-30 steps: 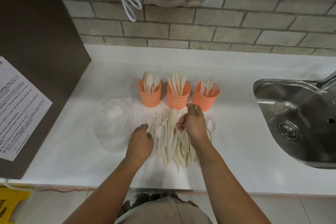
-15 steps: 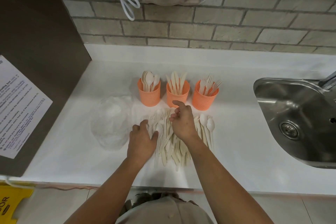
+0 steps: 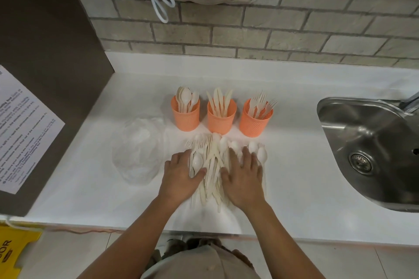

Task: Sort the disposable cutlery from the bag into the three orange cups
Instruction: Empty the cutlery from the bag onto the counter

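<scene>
We rest our left hand (image 3: 181, 173) and right hand (image 3: 243, 174), both spread flat, on the cutlery pile (image 3: 212, 165); orange cups (image 3: 221, 118) stand at twelve o'clock.

Both hands lie flat, fingers extended, on a loose pile of cutlery (image 3: 213, 165) on the white counter (image 3: 294, 165). The left hand (image 3: 179, 174) covers the pile's left edge and the right hand (image 3: 246, 176) its right side. Behind the pile three orange cups stand in a row: the left cup (image 3: 186, 118) holds spoons, the middle cup (image 3: 221, 121) knives and the right cup (image 3: 255, 123) forks. A clear plastic bag (image 3: 138, 154) lies crumpled left of the pile. A steel sink (image 3: 374, 142) is set in the counter at right.
</scene>
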Tool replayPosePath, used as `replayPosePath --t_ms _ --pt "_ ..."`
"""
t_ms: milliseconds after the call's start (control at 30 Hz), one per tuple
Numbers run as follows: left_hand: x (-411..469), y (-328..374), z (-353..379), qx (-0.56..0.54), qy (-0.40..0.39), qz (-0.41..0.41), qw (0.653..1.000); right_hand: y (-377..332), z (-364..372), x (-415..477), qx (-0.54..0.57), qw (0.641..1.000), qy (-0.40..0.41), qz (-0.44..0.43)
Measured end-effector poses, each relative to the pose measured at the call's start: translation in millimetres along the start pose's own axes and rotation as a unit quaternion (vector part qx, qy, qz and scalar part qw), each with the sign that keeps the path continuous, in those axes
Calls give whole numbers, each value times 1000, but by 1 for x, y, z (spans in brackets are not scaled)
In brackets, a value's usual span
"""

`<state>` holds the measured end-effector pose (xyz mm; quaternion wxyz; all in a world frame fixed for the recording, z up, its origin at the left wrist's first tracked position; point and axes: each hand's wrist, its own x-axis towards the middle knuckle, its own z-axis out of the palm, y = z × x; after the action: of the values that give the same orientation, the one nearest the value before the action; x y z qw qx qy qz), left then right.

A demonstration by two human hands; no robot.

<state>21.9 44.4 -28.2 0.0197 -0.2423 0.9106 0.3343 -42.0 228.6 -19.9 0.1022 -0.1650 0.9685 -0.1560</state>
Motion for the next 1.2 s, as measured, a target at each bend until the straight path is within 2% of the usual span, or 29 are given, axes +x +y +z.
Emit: replayPosePath --t_ms 67,167,233,300,400,533,600,700,833,1033,1200 --pt "-1 7 5 8 0 9 1000 0 11 -1 -17 999 -29 -16" --pt "-3 14 10 37 26 31 998 -1 7 0 31 999 9 1" --pt "-3 15 16 55 11 62 997 5 5 -1 44 998 45 30" --pt "-5 15 24 81 -8 82 993 11 9 -3 41 998 37 40" --pt "-10 16 32 93 16 89 992 16 17 -2 26 999 30 32" --pt "-14 16 33 83 50 76 992 11 11 2 66 993 92 37" --pt "-14 18 31 87 59 86 991 7 2 8 81 991 110 0" --pt "-16 24 32 131 45 128 982 1 -7 28 53 994 59 -69" --pt "-16 26 38 133 29 109 985 -9 -9 55 29 997 -9 -78" --pt "-22 14 34 120 33 156 980 -15 -9 64 13 994 45 -102" --pt "-34 -4 35 136 14 171 976 -19 -5 76 -10 990 -2 -140"
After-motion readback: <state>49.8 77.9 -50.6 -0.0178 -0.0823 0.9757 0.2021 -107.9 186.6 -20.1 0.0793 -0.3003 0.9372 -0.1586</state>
